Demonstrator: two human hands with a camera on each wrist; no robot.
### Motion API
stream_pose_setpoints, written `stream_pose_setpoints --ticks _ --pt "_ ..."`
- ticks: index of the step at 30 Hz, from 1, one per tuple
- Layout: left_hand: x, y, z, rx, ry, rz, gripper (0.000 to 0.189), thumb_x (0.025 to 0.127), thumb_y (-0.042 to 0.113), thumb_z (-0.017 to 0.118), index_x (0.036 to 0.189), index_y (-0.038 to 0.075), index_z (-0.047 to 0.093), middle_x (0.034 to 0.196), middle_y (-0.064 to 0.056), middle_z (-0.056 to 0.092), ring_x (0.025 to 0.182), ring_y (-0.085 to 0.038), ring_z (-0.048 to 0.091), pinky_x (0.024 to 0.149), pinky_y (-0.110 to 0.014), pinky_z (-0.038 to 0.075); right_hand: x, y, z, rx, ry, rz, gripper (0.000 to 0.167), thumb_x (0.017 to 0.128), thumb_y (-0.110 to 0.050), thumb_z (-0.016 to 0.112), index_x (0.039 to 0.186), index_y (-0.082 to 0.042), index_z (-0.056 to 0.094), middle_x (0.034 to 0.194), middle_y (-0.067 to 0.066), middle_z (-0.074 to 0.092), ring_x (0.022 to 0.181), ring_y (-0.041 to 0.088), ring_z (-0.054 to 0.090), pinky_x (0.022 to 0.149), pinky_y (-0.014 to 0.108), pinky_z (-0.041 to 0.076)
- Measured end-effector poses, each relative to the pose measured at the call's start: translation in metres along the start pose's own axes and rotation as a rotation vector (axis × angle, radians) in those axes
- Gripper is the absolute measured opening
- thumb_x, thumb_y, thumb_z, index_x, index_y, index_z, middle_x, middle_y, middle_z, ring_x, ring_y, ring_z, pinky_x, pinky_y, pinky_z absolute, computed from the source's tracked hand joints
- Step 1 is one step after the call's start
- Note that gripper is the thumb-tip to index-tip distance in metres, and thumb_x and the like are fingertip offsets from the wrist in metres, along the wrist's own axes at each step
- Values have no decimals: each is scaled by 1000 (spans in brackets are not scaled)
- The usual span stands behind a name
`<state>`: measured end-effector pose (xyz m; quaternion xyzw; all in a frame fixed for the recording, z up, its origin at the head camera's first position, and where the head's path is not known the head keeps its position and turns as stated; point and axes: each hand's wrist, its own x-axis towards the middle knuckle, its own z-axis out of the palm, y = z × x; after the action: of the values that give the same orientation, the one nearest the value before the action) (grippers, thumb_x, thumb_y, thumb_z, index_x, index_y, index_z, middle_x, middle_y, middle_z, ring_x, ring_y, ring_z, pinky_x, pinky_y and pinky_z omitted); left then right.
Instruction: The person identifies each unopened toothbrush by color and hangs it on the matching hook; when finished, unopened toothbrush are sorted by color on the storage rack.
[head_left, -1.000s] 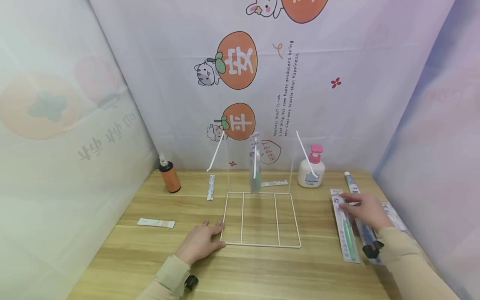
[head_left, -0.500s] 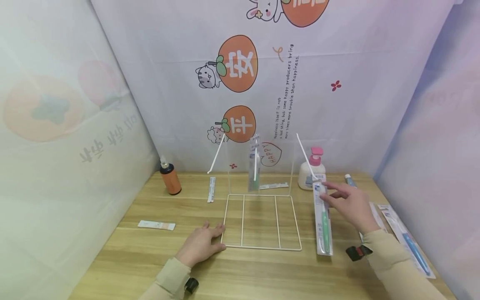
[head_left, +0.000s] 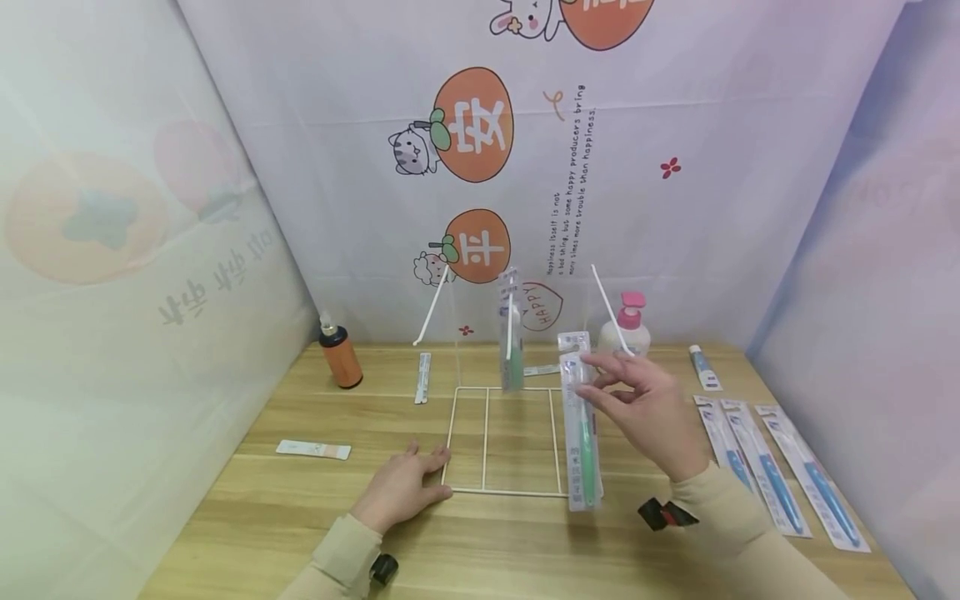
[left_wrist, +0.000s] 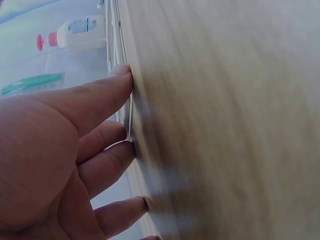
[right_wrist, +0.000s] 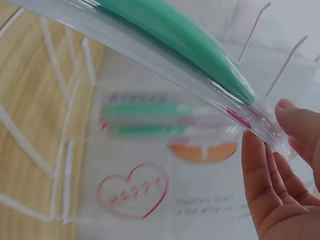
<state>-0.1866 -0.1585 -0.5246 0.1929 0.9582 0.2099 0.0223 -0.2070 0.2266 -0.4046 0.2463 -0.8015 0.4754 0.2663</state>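
My right hand pinches the upper part of a packaged toothbrush with a green handle, held upright over the right side of a white wire rack. In the right wrist view the green handle shows through the clear pack, between thumb and fingers. My left hand rests on the table at the rack's front left corner, its fingers touching the wire base. Green packaged toothbrushes hang from the rack's middle hook. The left hook and right hook carry nothing.
Blue packaged toothbrushes lie at the right, below a small toothpaste tube. A pink-topped pump bottle stands behind the right hook. At the left are an orange bottle and thin sachets. Cloth walls surround the table.
My right hand has lifted the green packaged toothbrush from the pile at the right and carried it left to the rack. The left hand has stayed at the rack's corner.
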Motion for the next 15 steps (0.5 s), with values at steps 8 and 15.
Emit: stream_pose_setpoints --ticks 8,15 --pt "0 -2 2 6 7 4 62 96 40 82 147 8 67 154 -10 60 142 -60 48 113 -75 40 5 -42 17 225 15 -102 47 82 13 88 125 -5 80 121 7 74 89 13 75 72 31 65" --pt "1 -3 3 3 7 6 62 96 40 83 147 9 67 154 -10 60 142 -60 48 112 -76 40 5 -63 33 271 17 -233 51 76 17 90 123 -2 80 118 12 73 85 15 74 66 30 65"
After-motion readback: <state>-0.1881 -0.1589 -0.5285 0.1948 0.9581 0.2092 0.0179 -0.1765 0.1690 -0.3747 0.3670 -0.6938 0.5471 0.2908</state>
